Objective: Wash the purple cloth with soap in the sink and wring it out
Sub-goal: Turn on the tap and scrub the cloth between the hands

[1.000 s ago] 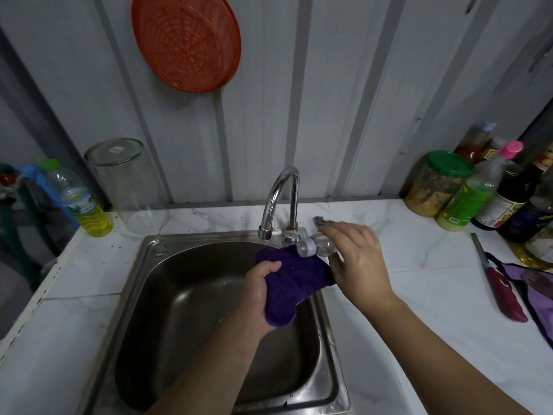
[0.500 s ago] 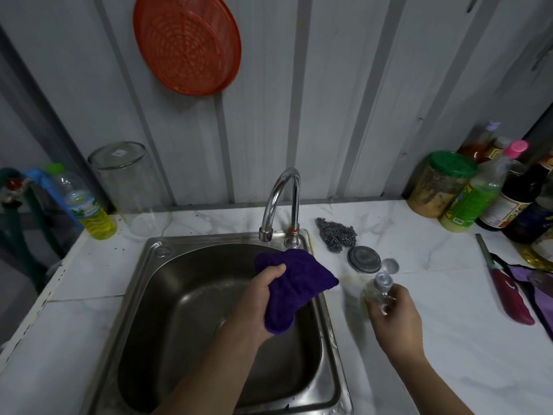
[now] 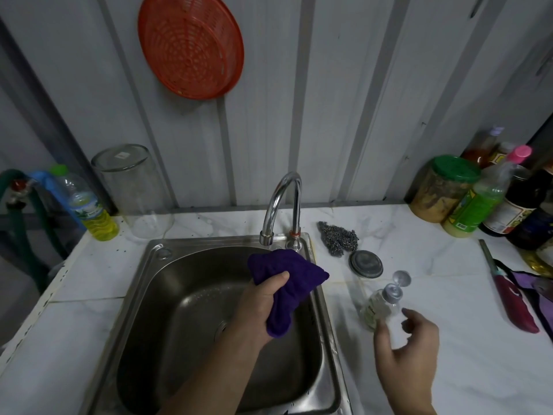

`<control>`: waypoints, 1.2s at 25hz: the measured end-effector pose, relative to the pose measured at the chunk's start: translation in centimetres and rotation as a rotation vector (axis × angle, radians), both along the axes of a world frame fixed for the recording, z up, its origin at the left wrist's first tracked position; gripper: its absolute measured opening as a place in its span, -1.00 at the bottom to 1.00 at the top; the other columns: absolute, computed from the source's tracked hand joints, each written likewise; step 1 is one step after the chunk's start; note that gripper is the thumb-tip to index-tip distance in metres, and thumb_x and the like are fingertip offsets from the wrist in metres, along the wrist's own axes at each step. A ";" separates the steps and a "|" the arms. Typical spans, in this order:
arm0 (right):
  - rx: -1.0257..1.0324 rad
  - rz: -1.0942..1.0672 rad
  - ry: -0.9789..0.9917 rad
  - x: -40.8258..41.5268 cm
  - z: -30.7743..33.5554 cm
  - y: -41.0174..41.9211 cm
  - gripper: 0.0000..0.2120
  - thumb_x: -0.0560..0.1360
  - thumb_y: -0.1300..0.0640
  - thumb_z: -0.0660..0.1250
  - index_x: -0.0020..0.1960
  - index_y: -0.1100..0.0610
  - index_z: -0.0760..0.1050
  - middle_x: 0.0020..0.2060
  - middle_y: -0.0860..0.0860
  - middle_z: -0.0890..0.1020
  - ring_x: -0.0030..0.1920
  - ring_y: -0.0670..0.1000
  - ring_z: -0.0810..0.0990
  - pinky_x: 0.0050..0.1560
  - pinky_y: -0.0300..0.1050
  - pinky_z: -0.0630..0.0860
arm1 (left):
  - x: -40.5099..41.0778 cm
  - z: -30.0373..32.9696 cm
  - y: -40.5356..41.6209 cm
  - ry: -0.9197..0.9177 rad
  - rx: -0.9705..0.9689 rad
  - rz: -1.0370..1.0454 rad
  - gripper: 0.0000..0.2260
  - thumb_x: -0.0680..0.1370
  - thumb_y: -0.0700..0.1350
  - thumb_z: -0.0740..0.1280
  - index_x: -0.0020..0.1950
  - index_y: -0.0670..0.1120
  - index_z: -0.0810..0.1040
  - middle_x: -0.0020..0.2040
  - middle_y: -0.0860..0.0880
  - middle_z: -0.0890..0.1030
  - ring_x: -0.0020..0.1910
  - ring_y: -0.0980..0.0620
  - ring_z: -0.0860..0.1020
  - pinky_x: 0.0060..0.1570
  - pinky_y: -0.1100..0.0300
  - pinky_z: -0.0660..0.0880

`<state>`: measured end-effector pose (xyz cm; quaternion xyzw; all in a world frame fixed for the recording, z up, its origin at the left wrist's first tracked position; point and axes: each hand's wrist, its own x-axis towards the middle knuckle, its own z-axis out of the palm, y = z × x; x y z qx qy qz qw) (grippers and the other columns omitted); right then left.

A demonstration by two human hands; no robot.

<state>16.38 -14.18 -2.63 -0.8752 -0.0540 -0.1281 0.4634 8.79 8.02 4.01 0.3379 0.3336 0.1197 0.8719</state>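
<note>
My left hand [image 3: 263, 304] grips the bunched purple cloth [image 3: 284, 277] over the right side of the steel sink [image 3: 155, 283], just below the curved tap [image 3: 282, 205]. A small clear soap bottle [image 3: 381, 304] with its flip cap open stands on the counter right of the sink. My right hand [image 3: 410, 348] hovers just in front of the bottle with fingers spread, holding nothing. No water runs from the tap.
A steel wool pad [image 3: 339, 238] and a round metal lid [image 3: 366, 263] lie behind the soap bottle. Jars and sauce bottles [image 3: 466, 196] crowd the back right corner. A red-handled knife [image 3: 508, 292] lies at right. A glass jar [image 3: 131, 187] and yellow-liquid bottle [image 3: 86, 205] stand at left.
My right hand carried the soap bottle from the cloth to the counter, set it down and let go. My left hand kept the cloth over the sink.
</note>
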 end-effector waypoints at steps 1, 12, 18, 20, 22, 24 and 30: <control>0.053 0.085 -0.065 -1.2 0.5 0.8 -0.52 0.40 -0.09 0.29 0.15 0.24 0.48 -0.09 0.07 0.49 -0.09 0.09 0.52 -0.01 -0.04 0.47 | 0.0 -0.1 0.2 0.007 0.006 0.009 -0.72 0.52 -0.31 0.39 0.22 -0.16 0.58 0.05 -0.17 0.73 -0.03 -0.10 0.71 -0.17 0.12 0.60; -0.099 0.527 0.148 10.9 4.0 18.3 -0.63 0.66 0.24 0.16 0.45 0.22 0.44 0.37 0.14 0.56 0.39 0.15 0.50 0.37 -0.11 0.34 | 0.1 -1.4 3.7 0.117 0.007 0.083 -0.65 0.41 -0.23 0.49 0.19 -0.14 0.61 0.01 -0.18 0.74 -0.03 -0.18 0.68 -0.13 0.05 0.55; -0.252 0.595 0.204 15.6 3.3 21.5 -0.63 0.67 0.21 0.14 0.45 0.21 0.43 0.37 0.22 0.56 0.39 0.23 0.49 0.38 0.02 0.36 | 1.6 -0.4 4.6 0.123 0.004 0.047 -0.76 0.51 -0.24 0.40 0.18 -0.18 0.60 -0.01 -0.17 0.72 -0.10 -0.11 0.68 -0.18 0.12 0.60; -0.239 0.608 0.224 16.3 3.1 22.2 -0.63 0.67 0.20 0.13 0.45 0.18 0.44 0.36 0.18 0.57 0.38 0.21 0.50 0.38 0.03 0.38 | 1.8 -0.6 5.1 0.117 -0.008 0.030 -0.70 0.50 -0.23 0.41 0.23 -0.16 0.59 0.03 -0.16 0.73 -0.04 -0.12 0.69 -0.08 0.08 0.59; -0.232 0.619 0.242 17.2 2.8 23.0 -0.65 0.67 0.19 0.12 0.41 0.17 0.48 0.32 0.15 0.60 0.32 0.18 0.54 0.32 0.01 0.44 | 2.0 -0.9 5.3 0.112 -0.014 0.016 -0.69 0.50 -0.23 0.40 0.24 -0.15 0.58 0.06 -0.16 0.72 -0.01 -0.14 0.67 -0.05 0.05 0.57; -0.233 0.623 0.262 17.9 2.0 23.8 -0.68 0.66 0.22 0.11 0.31 0.17 0.56 0.19 0.14 0.66 0.15 0.16 0.61 0.13 -0.04 0.50 | 1.9 -1.0 5.4 0.097 -0.034 0.001 -0.72 0.51 -0.25 0.37 0.23 -0.14 0.57 0.07 -0.17 0.70 -0.03 -0.13 0.66 -0.10 0.07 0.56; -0.153 0.521 0.308 19.2 0.7 25.2 -0.77 0.62 0.19 0.24 -0.02 0.09 0.68 -0.11 0.08 0.72 -0.04 0.15 0.69 0.07 0.11 0.65 | 1.4 -1.4 5.4 0.053 -0.116 0.015 -0.68 0.51 -0.27 0.34 0.27 -0.15 0.52 0.01 -0.14 0.70 -0.11 -0.10 0.67 -0.19 0.10 0.59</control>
